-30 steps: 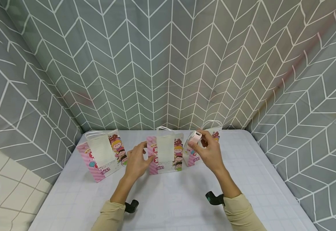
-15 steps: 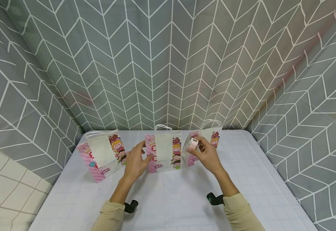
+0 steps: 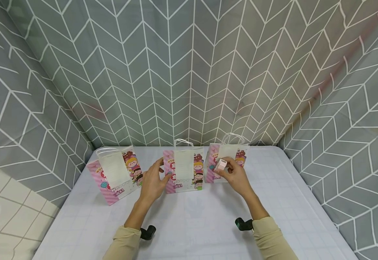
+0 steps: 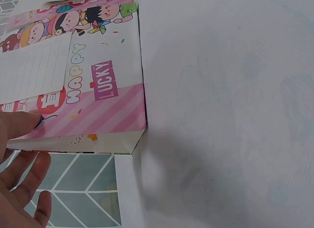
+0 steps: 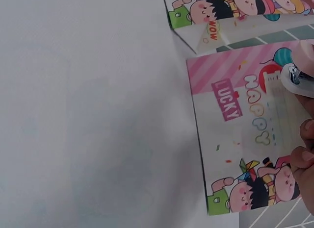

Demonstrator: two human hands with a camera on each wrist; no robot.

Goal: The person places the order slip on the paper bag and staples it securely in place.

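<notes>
Three pink-and-white cartoon-print paper bags with white handles stand on the table. At the middle bag (image 3: pixel 183 171), my left hand (image 3: pixel 152 183) grips the left side. In the left wrist view the thumb (image 4: pixel 22 124) lies on its front and the other fingers are behind the side. My right hand (image 3: pixel 237 177) holds a small pink-and-white stapler (image 3: pixel 221 164) in front of the right bag (image 3: pixel 212 173). The right wrist view shows the stapler's (image 5: pixel 299 81) rounded white end with a metal plate, close to the bag's front. Whether it touches the bag cannot be told.
The left bag (image 3: pixel 115 177) stands turned at an angle on the white table (image 3: pixel 189 224). A grey patterned curtain (image 3: pixel 189 79) hangs behind and along the sides. White tiled flooring (image 3: pixel 13 202) shows at the lower left.
My right hand has lowered with the stapler, and the right bag has turned to face forward. The middle bag has shifted slightly left and back. My left hand has hardly moved.
</notes>
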